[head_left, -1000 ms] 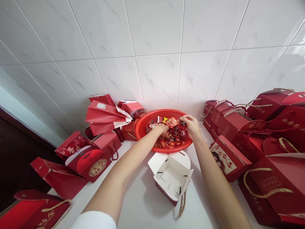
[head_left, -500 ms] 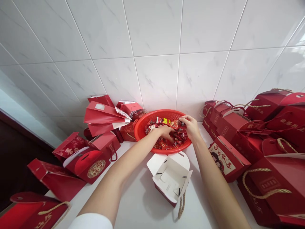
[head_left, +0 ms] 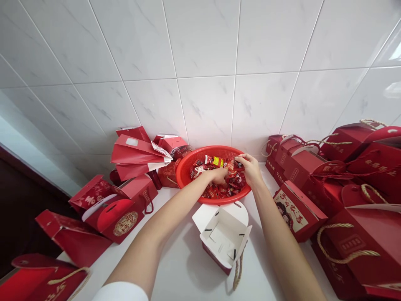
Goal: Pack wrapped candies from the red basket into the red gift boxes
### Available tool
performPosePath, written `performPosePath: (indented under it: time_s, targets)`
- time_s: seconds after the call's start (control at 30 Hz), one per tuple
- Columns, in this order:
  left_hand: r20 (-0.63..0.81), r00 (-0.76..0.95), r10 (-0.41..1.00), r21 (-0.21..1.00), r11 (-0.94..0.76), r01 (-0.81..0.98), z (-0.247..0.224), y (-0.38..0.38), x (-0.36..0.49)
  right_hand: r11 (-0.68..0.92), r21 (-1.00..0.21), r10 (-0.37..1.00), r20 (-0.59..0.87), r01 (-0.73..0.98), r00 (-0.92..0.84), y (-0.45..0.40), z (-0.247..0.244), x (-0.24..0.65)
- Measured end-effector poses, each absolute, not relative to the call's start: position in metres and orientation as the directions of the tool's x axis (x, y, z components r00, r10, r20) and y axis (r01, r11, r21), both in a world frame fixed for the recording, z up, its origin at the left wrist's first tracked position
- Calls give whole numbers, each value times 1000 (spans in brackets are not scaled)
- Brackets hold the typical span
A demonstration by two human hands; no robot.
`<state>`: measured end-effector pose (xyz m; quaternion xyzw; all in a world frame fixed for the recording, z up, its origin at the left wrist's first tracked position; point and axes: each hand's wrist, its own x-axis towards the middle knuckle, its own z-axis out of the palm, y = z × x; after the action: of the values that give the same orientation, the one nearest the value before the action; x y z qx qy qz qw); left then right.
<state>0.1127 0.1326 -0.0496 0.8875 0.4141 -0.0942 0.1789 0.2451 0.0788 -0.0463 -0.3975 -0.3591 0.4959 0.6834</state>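
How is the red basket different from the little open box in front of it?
The red basket is rounded and wide, while the open box is smaller, with corners and flaps. The red basket is red inside, but the open box is white inside. The red basket holds shiny wrapped sweets and has the left hand in it; no hand is in the open box. Both are open on top.

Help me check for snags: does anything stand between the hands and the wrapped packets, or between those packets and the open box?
Nothing visible separates the left hand or right hand from the wrapped packets. Between those and the open box, only the red basket's near rim stands.
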Motion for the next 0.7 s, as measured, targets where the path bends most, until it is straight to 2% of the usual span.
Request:
performPosePath:
  time_s: [0.23, 0.43, 0.6, 0.7]
  targets:
    - [-310, 671, 674, 294, -603, 742, -50, 134, 108, 191, -911, 962, 100, -364, 254, 80, -46, 246]
    - [-305, 808, 505, 478, -653, 588, -53, 131, 115, 199, -921, 960, 114, -335, 256, 81, -47, 247]
    - [-314, 793, 521, 455, -651, 608, -53, 128, 119, 186, -918, 962, 97, -350, 256, 82, -48, 248]
    - [-280, 766, 579, 540, -564, 624, -49, 131, 115, 177, -916, 965, 89, -361, 245, 82, -48, 248]
